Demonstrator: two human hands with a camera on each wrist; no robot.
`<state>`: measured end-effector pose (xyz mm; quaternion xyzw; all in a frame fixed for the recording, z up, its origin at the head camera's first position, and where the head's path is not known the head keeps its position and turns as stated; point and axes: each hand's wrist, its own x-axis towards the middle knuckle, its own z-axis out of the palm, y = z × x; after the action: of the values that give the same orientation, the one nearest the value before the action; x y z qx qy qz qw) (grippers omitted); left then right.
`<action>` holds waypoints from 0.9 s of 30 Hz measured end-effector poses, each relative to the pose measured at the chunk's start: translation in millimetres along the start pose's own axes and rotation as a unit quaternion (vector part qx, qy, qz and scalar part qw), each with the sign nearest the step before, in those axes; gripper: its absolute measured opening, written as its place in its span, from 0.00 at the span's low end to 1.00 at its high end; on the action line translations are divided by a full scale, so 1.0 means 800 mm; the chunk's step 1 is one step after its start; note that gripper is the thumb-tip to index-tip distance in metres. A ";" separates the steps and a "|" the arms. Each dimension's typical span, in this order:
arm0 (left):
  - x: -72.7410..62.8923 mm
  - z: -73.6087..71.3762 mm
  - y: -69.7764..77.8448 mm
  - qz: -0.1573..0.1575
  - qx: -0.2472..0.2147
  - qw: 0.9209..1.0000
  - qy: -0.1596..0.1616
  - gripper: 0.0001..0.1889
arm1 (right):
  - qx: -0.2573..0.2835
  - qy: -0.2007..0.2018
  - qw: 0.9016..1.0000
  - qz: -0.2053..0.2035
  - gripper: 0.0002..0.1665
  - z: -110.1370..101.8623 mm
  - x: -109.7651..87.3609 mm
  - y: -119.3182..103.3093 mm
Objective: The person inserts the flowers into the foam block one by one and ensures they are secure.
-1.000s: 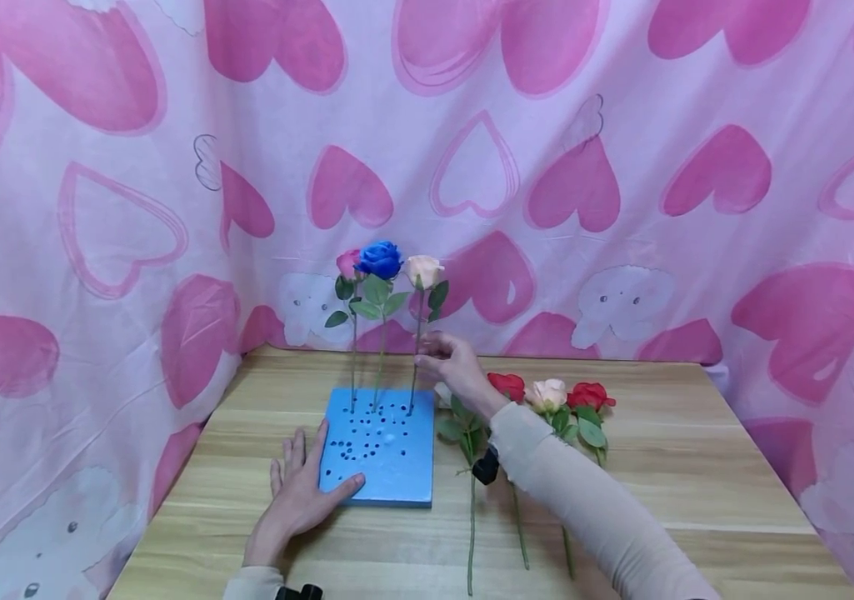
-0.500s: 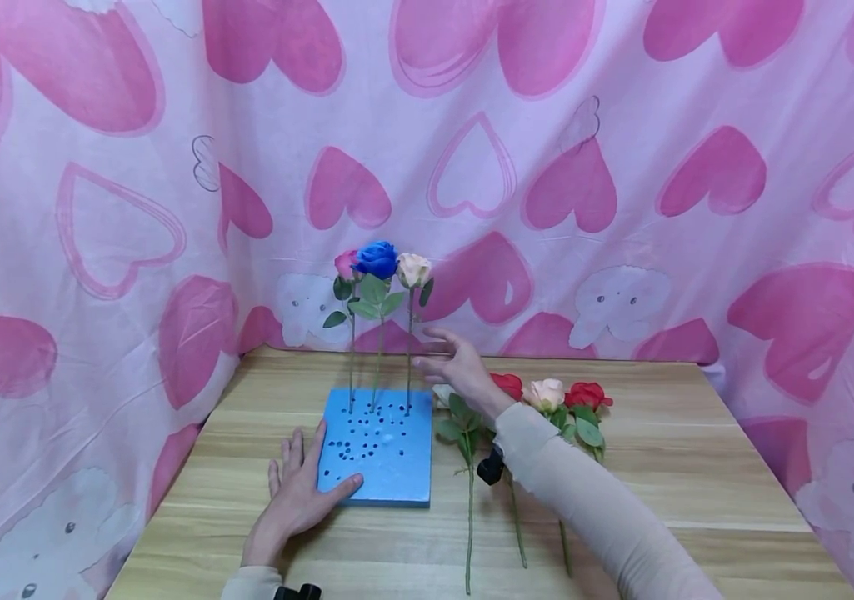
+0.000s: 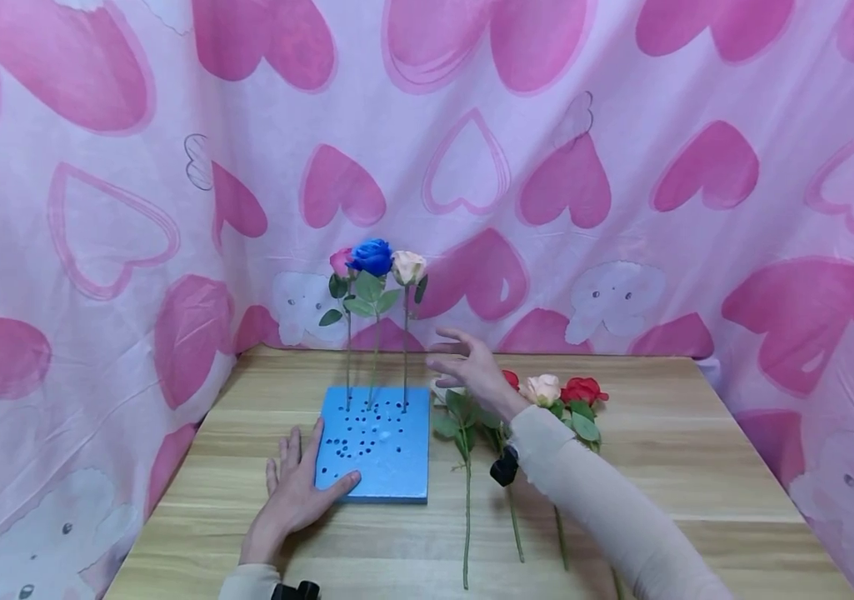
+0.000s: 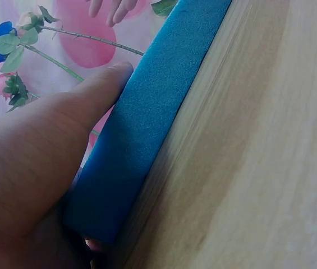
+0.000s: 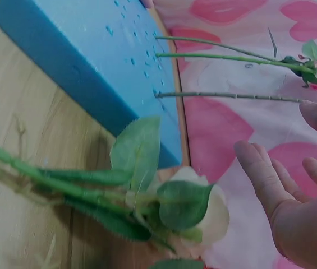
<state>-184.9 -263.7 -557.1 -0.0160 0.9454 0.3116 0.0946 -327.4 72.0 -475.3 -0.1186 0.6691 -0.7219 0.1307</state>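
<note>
A blue foam block (image 3: 400,475) dotted with holes lies on the table. Three artificial roses stand upright along its far edge: a pink rose (image 3: 340,262), a blue rose (image 3: 372,257) and a cream rose (image 3: 408,267). My left hand (image 3: 297,492) rests at the block's near left corner, its thumb (image 4: 105,84) lying over the top and its straight fingers along the left side. To the right of the cream rose's stem (image 5: 231,96), my right hand (image 3: 475,375) is spread in the air, apart from the stem and holding nothing.
Several loose roses lie right of the block, partly under the right forearm: a white rose (image 5: 214,216), a pale pink rose (image 3: 543,389), a red rose (image 3: 584,390) and another red rose (image 3: 511,379). A heart-patterned curtain (image 3: 464,67) hangs behind the wooden table (image 3: 659,467).
My right hand has let go of the cream rose's stem and drawn away to the right with its fingers spreading. The cream rose stands slightly straighter. My left hand keeps its place on the block.
</note>
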 end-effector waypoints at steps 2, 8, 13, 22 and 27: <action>0.001 -0.001 0.001 0.000 0.000 1.000 -0.001 0.65 | -0.001 0.005 1.000 0.002 0.42 -0.006 -0.004 -0.001; 0.000 -0.001 0.001 -0.007 -0.002 1.000 -0.004 0.66 | -0.006 0.010 1.000 -0.003 0.42 -0.028 -0.015 -0.004; -0.002 0.000 0.002 -0.013 -0.005 1.000 -0.006 0.66 | -0.021 0.015 1.000 -0.018 0.42 -0.051 -0.026 -0.010; -0.002 0.000 0.002 -0.012 -0.002 1.000 -0.004 0.66 | -0.055 0.023 0.998 -0.027 0.42 -0.077 -0.039 -0.022; 0.000 -0.001 0.003 -0.007 0.000 1.000 -0.003 0.66 | -0.067 0.028 0.997 -0.032 0.41 -0.086 -0.046 -0.029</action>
<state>-184.9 -262.5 -554.8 -0.0218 0.9449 0.3109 0.0999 -317.6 150.6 -457.6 -0.1278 0.7154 -0.6822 0.0807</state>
